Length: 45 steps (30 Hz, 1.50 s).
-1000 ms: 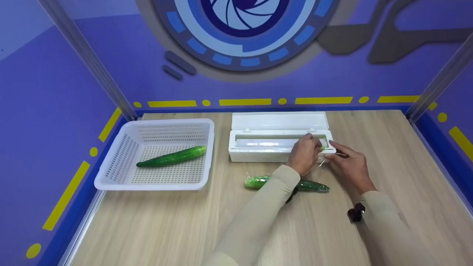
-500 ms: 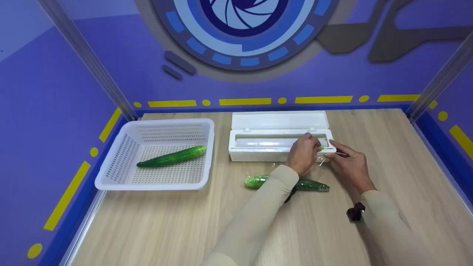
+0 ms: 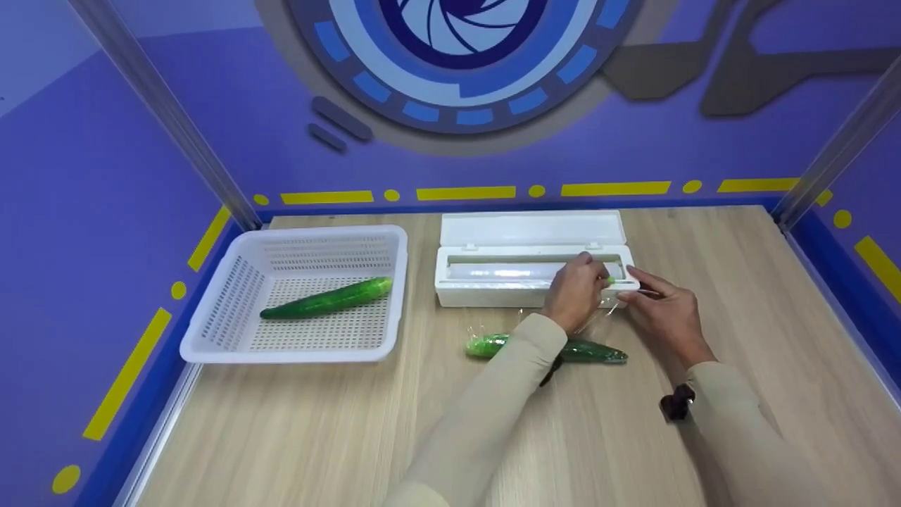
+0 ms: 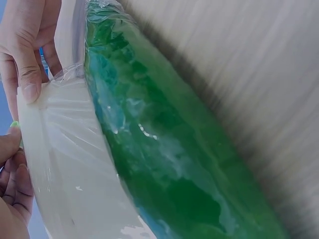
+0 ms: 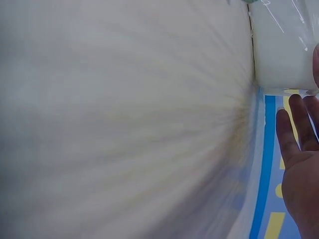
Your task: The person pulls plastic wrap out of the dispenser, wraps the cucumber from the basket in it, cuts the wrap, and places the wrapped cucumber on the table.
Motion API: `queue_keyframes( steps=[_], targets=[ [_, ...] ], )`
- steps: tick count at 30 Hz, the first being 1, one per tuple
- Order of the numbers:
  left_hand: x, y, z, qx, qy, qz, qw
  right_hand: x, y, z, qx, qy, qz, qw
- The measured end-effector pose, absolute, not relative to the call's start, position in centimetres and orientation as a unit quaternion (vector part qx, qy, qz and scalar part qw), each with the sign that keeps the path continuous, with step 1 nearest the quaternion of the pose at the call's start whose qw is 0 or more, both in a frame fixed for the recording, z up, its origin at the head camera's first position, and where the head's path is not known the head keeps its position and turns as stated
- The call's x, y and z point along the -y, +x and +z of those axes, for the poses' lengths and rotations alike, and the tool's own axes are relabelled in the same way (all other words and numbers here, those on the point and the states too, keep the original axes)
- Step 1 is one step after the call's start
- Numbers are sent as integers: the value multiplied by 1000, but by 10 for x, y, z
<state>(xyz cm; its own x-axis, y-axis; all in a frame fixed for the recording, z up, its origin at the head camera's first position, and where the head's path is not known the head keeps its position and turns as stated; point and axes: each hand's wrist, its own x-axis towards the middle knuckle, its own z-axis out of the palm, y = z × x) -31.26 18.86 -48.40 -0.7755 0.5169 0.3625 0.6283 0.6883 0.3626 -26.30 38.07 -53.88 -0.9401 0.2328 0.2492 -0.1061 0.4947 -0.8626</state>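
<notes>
Head view: the near cucumber (image 3: 597, 351), closer in than both hands, is covered in cling film (image 3: 598, 317), seemingly uncut, with the green slider (image 3: 611, 280) pinched by the left hand (image 3: 574, 290) and the dispenser (image 3: 457, 298) held at its end by the right hand (image 3: 669, 314), while the bare cucumber (image 3: 327, 299) in the basket (image 3: 281, 357) left of them is yet to be wrapped.

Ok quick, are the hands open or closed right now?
Left hand: closed, pinching the small green tab.
Right hand: holding the white box at its right end, between thumb and finger.
</notes>
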Motion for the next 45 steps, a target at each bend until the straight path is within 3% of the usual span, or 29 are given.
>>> queue_keyframes(
  steps=[45],
  targets=[
    [-148,-319,-486,888,-344,-274,133,-381,-261,-537,848,-48,505,153]
  ],
)
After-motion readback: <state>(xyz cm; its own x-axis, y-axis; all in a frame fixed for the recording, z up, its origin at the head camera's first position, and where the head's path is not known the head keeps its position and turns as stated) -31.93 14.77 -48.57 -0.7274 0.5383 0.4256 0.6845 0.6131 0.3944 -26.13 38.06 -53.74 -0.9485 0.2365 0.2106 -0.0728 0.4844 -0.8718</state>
